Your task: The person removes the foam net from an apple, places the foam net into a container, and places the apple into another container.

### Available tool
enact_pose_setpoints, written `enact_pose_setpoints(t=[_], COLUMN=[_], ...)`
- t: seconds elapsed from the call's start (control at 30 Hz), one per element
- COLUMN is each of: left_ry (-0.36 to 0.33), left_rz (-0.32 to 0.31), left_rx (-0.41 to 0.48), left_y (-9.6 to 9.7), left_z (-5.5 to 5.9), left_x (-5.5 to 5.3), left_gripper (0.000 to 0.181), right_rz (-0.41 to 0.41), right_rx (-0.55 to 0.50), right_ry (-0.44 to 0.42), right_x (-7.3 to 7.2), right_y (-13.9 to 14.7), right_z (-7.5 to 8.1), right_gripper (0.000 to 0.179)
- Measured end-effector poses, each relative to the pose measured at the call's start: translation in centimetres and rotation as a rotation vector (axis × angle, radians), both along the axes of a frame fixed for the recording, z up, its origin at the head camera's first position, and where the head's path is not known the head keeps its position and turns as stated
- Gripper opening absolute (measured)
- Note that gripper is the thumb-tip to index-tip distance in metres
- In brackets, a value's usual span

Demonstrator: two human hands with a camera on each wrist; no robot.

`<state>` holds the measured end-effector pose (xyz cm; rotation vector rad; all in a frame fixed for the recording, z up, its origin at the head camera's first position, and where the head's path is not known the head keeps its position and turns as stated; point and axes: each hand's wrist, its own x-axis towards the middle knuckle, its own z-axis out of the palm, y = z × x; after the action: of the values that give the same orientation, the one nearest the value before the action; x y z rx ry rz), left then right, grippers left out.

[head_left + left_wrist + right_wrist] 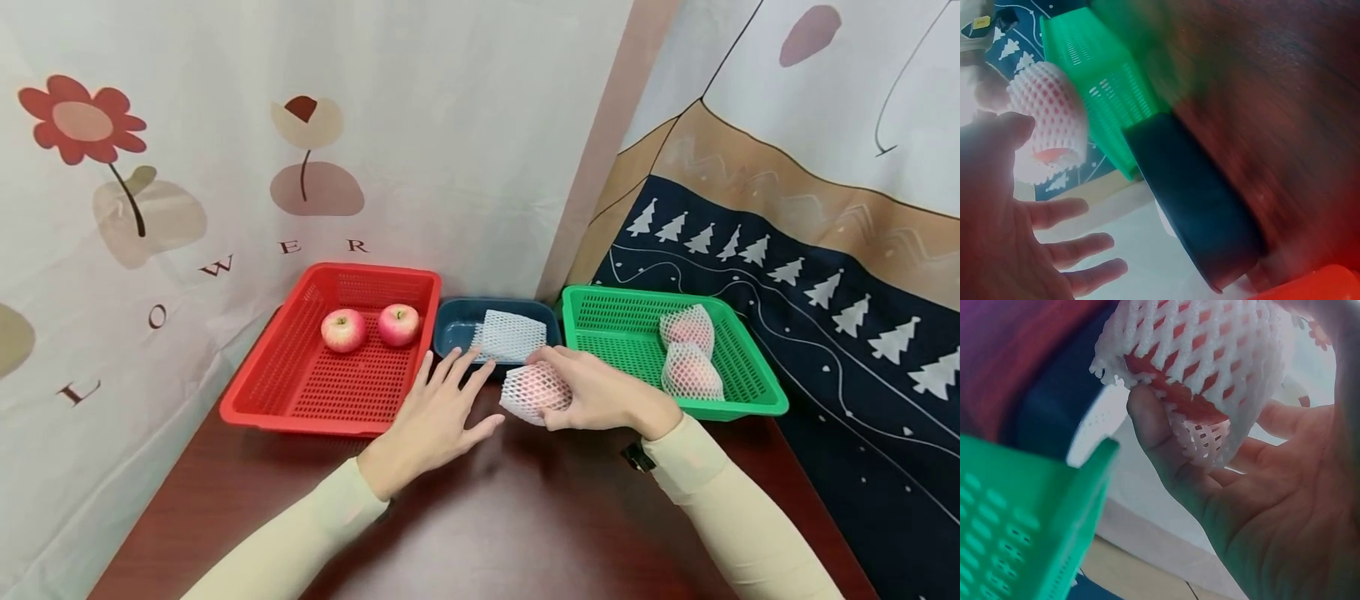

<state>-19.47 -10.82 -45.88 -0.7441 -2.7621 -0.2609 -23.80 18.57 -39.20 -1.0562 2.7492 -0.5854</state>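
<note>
My right hand (600, 390) grips an apple in a white foam net (536, 392) above the table, in front of the blue tray (447, 327). In the right wrist view, the thumb and fingers curl round the netted apple (1191, 369), and red skin shows through the mesh. Fingers spread and straight, my left hand (435, 425) hovers left of that apple with nothing in its grasp. The left wrist view has the netted apple (1050, 115) beyond the left thumb. Flat white foam netting (510, 335) lies in the blue tray.
To the left, a red basket (255, 400) holds two bare apples (343, 331). A green basket (615, 321) on the right contains two netted apples (692, 372). Behind the brown table (480, 517) hangs a printed curtain (465, 150).
</note>
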Motion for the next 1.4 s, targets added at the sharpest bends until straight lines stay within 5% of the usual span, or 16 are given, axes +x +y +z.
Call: enact_pose_setpoints(t=[1.0, 1.4], left_ry=[0.04, 0.022], left_rz=[-0.046, -0.073], left_rx=[0.029, 0.061], left_y=[-0.4, 0.3], left_z=[-0.2, -0.4], left_x=[2.1, 3.2], left_gripper=[0.076, 0.076], right_rz=[0.092, 0.082], right_rx=[0.058, 0.08], right_ry=[0.003, 0.042], right_x=[1.0, 2.0], right_y=[-3.1, -2.3], right_z=[-6.3, -6.5], right_gripper=[0.073, 0.087])
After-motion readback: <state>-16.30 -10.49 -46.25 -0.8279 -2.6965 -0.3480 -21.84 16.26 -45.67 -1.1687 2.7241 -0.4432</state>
